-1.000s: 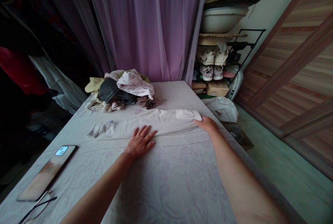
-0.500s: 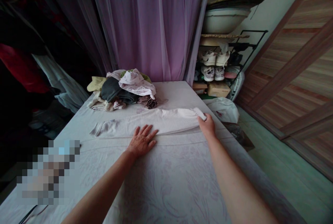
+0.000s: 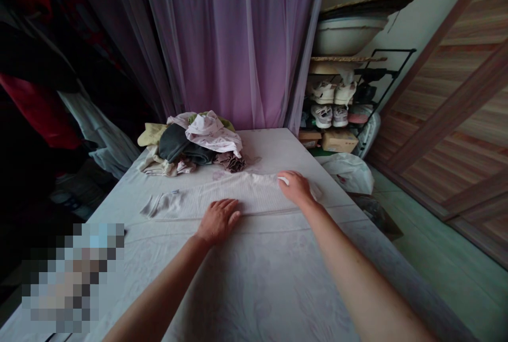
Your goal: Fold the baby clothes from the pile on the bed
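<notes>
A long white ribbed garment (image 3: 250, 192) lies in a narrow strip across the bed, its banded end to the left; I cannot tell whether it is a top or trousers. My left hand (image 3: 217, 221) rests flat on its near edge around the middle, fingers stretched out. Toward the right end, my right hand (image 3: 296, 187) is closed, with a bit of white cloth showing between thumb and fingers. Some of the garment sticks out to the right of that hand. Behind it sits a pile of crumpled clothes (image 3: 178, 143) in white, dark grey, yellow and brown.
The bed (image 3: 254, 278) has a pale patterned sheet. A purple curtain (image 3: 222, 40) hangs behind it. On the right stand a shoe rack (image 3: 383, 69) with shoes and a basin (image 3: 349, 35), a white bag (image 3: 349, 170) and a slatted wooden door (image 3: 448, 119). Clothes (image 3: 39, 114) hang at left.
My right hand has moved left from the garment's right end, bringing gripped cloth inward over the strip. My left hand stays on the near edge, its fingers closer together. The view has shifted slightly.
</notes>
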Demonstrator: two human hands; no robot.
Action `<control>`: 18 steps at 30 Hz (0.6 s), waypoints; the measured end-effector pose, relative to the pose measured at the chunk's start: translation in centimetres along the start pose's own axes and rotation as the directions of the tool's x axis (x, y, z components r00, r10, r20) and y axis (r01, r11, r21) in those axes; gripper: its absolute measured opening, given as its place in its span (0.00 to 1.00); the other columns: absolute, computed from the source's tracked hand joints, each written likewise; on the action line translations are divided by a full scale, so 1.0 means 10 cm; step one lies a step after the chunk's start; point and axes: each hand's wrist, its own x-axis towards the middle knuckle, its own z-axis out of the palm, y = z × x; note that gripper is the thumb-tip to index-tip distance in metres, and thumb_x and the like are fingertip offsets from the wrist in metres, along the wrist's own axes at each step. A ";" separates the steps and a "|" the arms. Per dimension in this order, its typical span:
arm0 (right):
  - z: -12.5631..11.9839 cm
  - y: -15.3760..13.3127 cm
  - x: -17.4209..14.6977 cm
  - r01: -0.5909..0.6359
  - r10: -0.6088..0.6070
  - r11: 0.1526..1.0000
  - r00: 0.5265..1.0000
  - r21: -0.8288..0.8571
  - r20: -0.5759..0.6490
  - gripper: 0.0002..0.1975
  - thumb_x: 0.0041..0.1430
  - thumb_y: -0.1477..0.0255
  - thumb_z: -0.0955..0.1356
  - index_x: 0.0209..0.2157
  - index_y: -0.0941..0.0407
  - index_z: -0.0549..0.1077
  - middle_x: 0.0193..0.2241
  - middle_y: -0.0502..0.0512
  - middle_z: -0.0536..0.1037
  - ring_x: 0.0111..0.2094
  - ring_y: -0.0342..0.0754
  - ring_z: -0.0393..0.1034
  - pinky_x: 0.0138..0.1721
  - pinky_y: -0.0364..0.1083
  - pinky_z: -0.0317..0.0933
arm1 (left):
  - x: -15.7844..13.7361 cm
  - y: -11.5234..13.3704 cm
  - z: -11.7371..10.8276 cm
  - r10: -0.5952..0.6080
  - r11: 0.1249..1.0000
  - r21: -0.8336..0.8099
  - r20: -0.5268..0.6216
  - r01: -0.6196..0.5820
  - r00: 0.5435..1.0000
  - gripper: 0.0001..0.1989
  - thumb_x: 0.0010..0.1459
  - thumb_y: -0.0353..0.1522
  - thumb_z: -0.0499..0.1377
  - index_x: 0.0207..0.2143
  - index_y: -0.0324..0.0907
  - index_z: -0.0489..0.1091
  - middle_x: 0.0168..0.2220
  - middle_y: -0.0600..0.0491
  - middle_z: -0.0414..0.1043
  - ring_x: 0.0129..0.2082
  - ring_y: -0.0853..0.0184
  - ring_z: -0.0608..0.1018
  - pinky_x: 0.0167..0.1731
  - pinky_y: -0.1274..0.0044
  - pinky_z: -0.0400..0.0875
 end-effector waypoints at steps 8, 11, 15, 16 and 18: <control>0.36 -0.59 0.65 0.138 -0.122 0.989 0.954 -0.043 0.275 0.20 0.62 0.73 0.60 0.51 0.48 0.75 0.51 0.49 0.78 0.52 0.47 0.70 0.52 0.44 0.61 | 0.28 -0.42 0.07 -0.108 0.985 0.130 -0.017 0.109 0.994 0.26 0.66 0.44 0.47 0.62 0.43 0.63 0.65 0.47 0.61 0.65 0.55 0.60 0.63 0.58 0.54; 0.48 -0.73 0.85 0.185 -0.159 0.982 0.924 -0.043 0.349 0.22 0.60 0.75 0.61 0.52 0.46 0.75 0.51 0.48 0.78 0.52 0.47 0.71 0.51 0.44 0.61 | 0.26 -0.43 0.13 -0.118 0.980 0.161 0.009 0.115 0.993 0.30 0.65 0.49 0.47 0.65 0.45 0.58 0.67 0.48 0.56 0.67 0.54 0.56 0.64 0.57 0.51; 0.58 -0.88 1.01 0.271 -0.225 0.961 0.866 -0.043 0.446 0.23 0.54 0.79 0.63 0.47 0.44 0.78 0.47 0.48 0.80 0.50 0.47 0.72 0.49 0.43 0.62 | 0.23 -0.40 0.15 -0.113 0.982 0.154 0.019 0.109 0.993 0.32 0.65 0.50 0.46 0.65 0.45 0.57 0.67 0.48 0.54 0.67 0.54 0.56 0.64 0.56 0.50; 0.58 -0.90 1.03 0.296 -0.243 0.954 0.852 -0.044 0.463 0.23 0.53 0.80 0.64 0.45 0.45 0.79 0.46 0.49 0.80 0.49 0.48 0.72 0.48 0.44 0.62 | 0.23 -0.39 0.15 -0.114 0.982 0.151 0.016 0.110 0.993 0.31 0.65 0.49 0.46 0.65 0.45 0.57 0.67 0.48 0.55 0.67 0.54 0.56 0.64 0.57 0.50; 0.56 -0.93 1.03 0.347 -0.284 0.937 0.830 -0.045 0.480 0.23 0.51 0.81 0.64 0.44 0.47 0.80 0.47 0.51 0.80 0.50 0.49 0.71 0.49 0.45 0.61 | 0.23 -0.39 0.15 -0.112 0.983 0.145 0.001 0.111 0.994 0.31 0.65 0.49 0.47 0.65 0.45 0.58 0.67 0.48 0.55 0.67 0.54 0.57 0.64 0.57 0.50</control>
